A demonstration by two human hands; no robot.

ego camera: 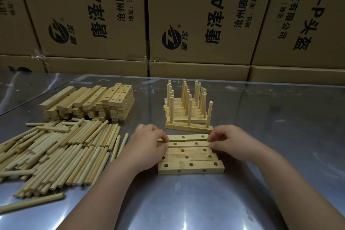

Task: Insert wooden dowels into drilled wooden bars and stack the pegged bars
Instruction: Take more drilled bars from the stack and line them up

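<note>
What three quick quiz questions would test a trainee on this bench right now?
1. True or false: the flat bars between the left hand and right hand are already pegged.
2. The loose dowels lie: A, left of the left hand; B, right of the right hand; C, between the hands.
3. How many top holes show in the nearest bar?

Key: 1 false; 2 A; 3 three.
</note>
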